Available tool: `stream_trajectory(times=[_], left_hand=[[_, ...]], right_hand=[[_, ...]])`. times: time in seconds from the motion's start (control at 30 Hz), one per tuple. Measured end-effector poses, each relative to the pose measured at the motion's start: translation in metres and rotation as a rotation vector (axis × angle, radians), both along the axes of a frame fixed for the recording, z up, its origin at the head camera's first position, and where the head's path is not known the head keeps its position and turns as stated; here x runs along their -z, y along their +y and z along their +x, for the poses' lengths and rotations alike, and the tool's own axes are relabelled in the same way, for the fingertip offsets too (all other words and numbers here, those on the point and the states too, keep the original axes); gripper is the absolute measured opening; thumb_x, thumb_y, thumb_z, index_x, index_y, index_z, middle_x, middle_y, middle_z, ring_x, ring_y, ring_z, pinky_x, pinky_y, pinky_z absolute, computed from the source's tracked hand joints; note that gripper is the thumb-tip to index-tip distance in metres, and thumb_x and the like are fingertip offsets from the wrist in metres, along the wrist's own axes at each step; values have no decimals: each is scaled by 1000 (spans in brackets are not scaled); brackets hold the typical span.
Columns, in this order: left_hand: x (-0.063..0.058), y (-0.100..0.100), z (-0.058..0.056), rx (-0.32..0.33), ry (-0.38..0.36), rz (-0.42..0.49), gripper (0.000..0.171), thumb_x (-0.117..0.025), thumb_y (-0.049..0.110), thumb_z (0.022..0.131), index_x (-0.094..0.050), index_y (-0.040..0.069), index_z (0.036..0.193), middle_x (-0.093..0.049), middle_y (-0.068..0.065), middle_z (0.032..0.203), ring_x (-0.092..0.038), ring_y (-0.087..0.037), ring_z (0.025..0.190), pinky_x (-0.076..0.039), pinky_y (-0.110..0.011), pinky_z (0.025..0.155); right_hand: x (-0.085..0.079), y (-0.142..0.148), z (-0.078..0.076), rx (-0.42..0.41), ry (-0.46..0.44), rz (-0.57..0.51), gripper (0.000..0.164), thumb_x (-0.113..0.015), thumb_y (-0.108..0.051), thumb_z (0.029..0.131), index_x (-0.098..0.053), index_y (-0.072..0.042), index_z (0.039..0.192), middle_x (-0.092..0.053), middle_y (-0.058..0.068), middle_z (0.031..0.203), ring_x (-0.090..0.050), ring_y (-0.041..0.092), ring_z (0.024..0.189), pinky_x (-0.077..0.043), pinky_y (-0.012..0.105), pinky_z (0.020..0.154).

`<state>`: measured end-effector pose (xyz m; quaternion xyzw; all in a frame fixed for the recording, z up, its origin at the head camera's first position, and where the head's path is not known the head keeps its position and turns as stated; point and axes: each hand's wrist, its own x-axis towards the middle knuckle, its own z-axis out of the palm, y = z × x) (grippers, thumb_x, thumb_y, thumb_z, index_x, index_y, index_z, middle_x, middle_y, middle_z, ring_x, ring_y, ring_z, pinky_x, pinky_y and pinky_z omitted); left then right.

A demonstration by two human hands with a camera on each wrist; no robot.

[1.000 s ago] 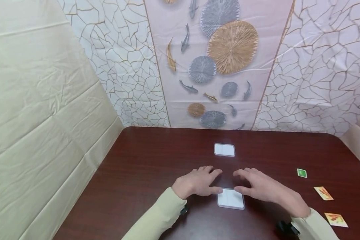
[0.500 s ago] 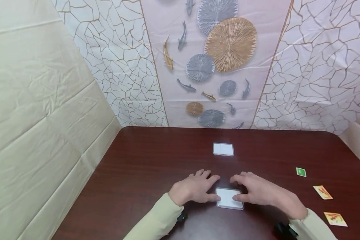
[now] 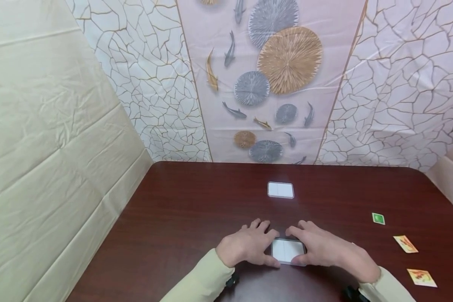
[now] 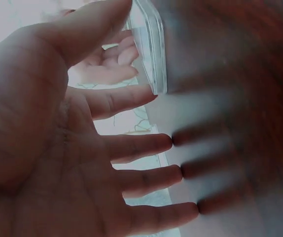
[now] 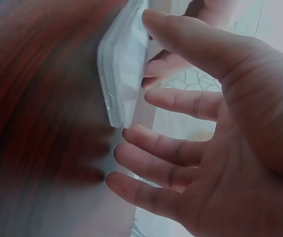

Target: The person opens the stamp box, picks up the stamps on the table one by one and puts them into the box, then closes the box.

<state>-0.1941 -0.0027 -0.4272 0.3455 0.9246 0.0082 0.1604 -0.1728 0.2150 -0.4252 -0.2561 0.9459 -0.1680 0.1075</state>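
Note:
A flat clear case with a white top (image 3: 288, 251) lies on the table between my two hands. My left hand (image 3: 247, 245) is at its left side, the thumb by the near corner and the index finger by the far one. In the left wrist view the index fingertip meets the corner of the case (image 4: 151, 54), and the other fingers stretch out straight to the tabletop. On the right side my right hand (image 3: 324, 247) spreads the same way, its thumb tip against the near edge of the case (image 5: 124, 69). Whether either hand bears firmly on the case cannot be told.
A second clear case with a white top (image 3: 280, 190) lies farther back. Toward the right are a small green card (image 3: 378, 218) and two orange-yellow cards (image 3: 405, 244). A patterned cloth (image 3: 287, 84) hangs behind the dark wooden table (image 3: 188, 209).
Both thumbs have moved from over the case's top to its near edge. The index fingers have come closer to its far corners. The case stays in about the same place.

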Motion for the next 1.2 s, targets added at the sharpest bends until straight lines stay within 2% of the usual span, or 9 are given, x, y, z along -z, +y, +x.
stream_trajectory(times=[0.27, 0.67, 1.2], left_hand=[[4, 5, 4, -20, 29, -27, 69, -70, 65, 78, -47, 32, 134, -36, -4, 156, -34, -32, 145, -42, -52, 106], [6, 9, 5, -35, 61, -30, 62, -71, 62, 80, -49, 30, 129, -39, -4, 153, -37, -31, 143, -44, -53, 103], [4, 10, 6, -32, 87, -36, 56, -71, 58, 82, -51, 27, 125, -44, -2, 145, -41, -30, 138, -47, -52, 99]], right_hand=[[4, -3, 4, 12, 48, 18, 62, -84, -47, 69, -60, -21, 120, -48, -5, 100, -46, 14, 92, -41, 25, 66], [5, -7, 4, 31, 3, 62, 66, -86, -45, 68, -60, -20, 123, -48, -1, 101, -44, 16, 90, -41, 29, 67], [8, -7, 3, -12, 89, 77, 59, -85, -42, 68, -62, -19, 118, -48, -3, 96, -43, 13, 84, -38, 26, 64]])
